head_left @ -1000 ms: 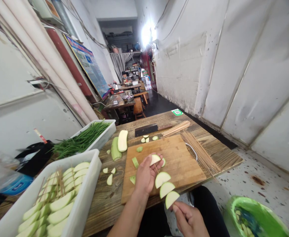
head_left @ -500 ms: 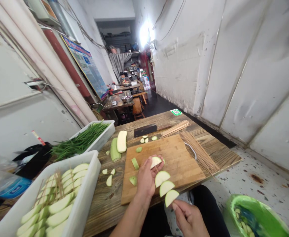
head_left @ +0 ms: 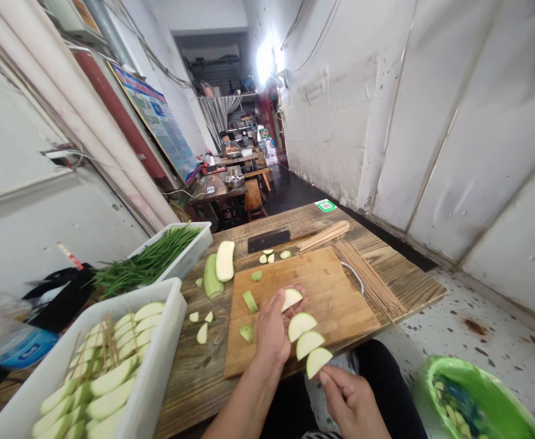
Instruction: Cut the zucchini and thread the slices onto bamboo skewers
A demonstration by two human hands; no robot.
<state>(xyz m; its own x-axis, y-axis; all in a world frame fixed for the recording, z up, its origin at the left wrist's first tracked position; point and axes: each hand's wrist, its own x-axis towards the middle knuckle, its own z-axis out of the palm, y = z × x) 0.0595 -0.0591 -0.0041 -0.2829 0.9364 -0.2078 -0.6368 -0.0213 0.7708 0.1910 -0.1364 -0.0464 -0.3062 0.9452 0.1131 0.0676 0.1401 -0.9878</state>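
Note:
Above the near part of the wooden cutting board (head_left: 322, 277), my left hand (head_left: 271, 329) is closed on a pale half-round zucchini slice (head_left: 291, 298). My right hand (head_left: 352, 396), low at the right, pinches the near end of a bamboo skewer (head_left: 292, 311). Three more half-round slices (head_left: 310, 344) are threaded in a row along that skewer. Its far end meets the slice in my left hand; I cannot tell whether it has pierced it. Green end pieces (head_left: 250, 302) lie on the board's left side. Beside the board rest two peeled zucchini lengths (head_left: 224, 261).
A white tub (head_left: 169, 326) of skewered slices stands left, with a tray of green chives (head_left: 158, 253) behind. A cleaver (head_left: 269, 240) and bundles of bamboo skewers (head_left: 370, 281) lie beyond and right of the board. A green-lined bin (head_left: 487, 390) sits on the floor. A person (head_left: 228, 144) sits far back.
Both hands, the skewer and its slices have shifted very slightly to the right. The grips look the same, and the slices keep their order.

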